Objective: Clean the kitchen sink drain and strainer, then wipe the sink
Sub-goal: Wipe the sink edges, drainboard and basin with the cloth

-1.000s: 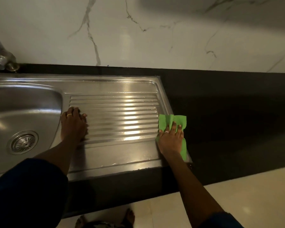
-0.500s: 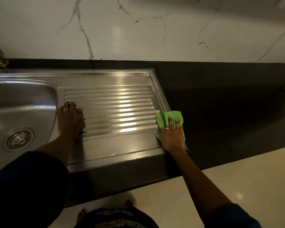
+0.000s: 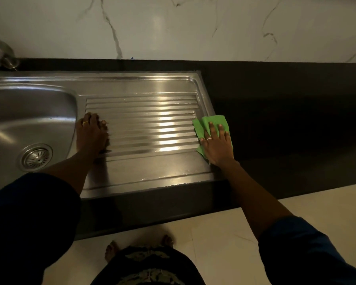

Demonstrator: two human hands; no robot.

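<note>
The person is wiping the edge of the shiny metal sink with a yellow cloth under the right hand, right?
Not quite: the head view shows the cloth is green, not yellow. It does lie flat under the right hand at the right edge of the shiny metal sink.

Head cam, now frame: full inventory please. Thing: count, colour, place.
sink basin: 1, steel, far left
strainer: 1, steel, seated in the basin floor
draining board: 1, ribbed steel, right of the basin
tap: 1, metal, top left, mostly cut off
cloth: 1, green, on the draining board's right edge, overlapping the counter
counter: 1, black, around the sink
wall: 1, white marble with veins, behind
floor: pale tiles, below
left hand: flat on the ribs, ring on one finger
right hand: flat on the cloth, ring on one finger
feet: 2, bare, on the floor
</note>
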